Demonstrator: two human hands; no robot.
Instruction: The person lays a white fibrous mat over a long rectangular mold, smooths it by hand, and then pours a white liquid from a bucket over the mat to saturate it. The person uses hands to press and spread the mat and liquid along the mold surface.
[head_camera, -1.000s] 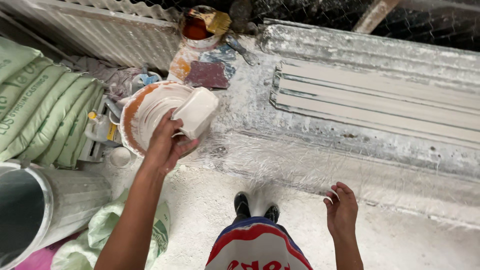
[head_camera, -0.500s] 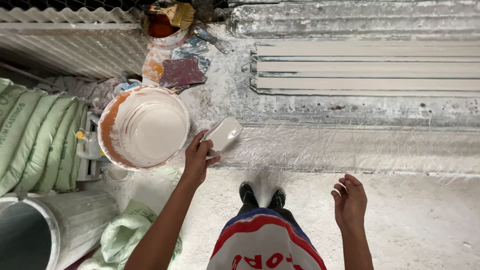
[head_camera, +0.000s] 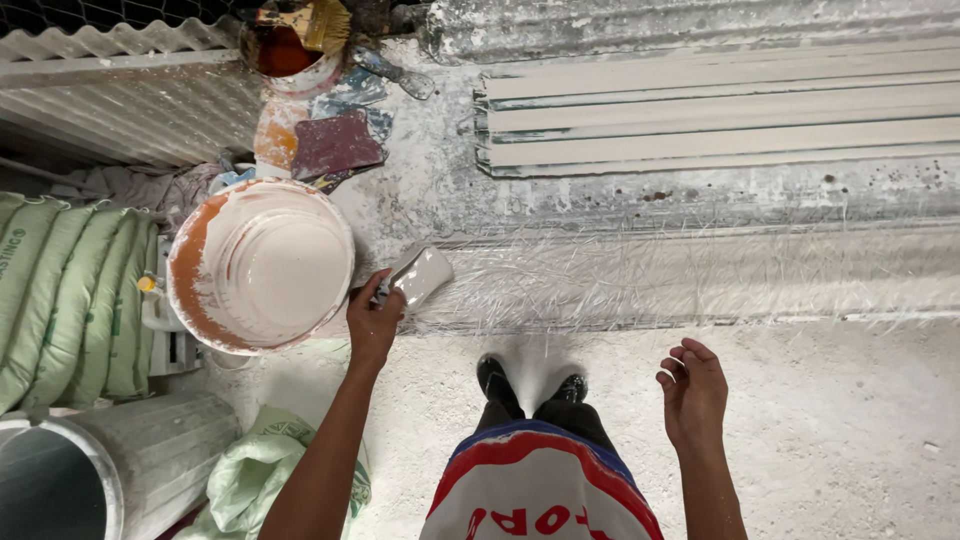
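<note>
The left hand (head_camera: 372, 325) is closed around a small white scoop cup (head_camera: 422, 275) full of pale plaster mix, just right of the large bucket (head_camera: 260, 265), above the near edge of the long mould (head_camera: 700, 270) covered with glass fibre strands. The cup looks stiff but light by itself; with the wet mix inside it is probably heavier and slippery on the outside, so I judge the grip should be around its body or near the rim, keeping it level so nothing spills. The right hand (head_camera: 692, 392) holds nothing; its fingers are loosely curled and it hangs well apart from the cup, at the near right.

Compared with one second ago, the cup has moved out of the bucket: then the left hand held it over the bucket's opening, and now it is beside the bucket, lower and more to the right, close to the fibre layer. The right hand has kept nearly the same place. The finished pale strips (head_camera: 720, 110) lie far right, and green sacks (head_camera: 60, 290) are stacked at the left.
</note>
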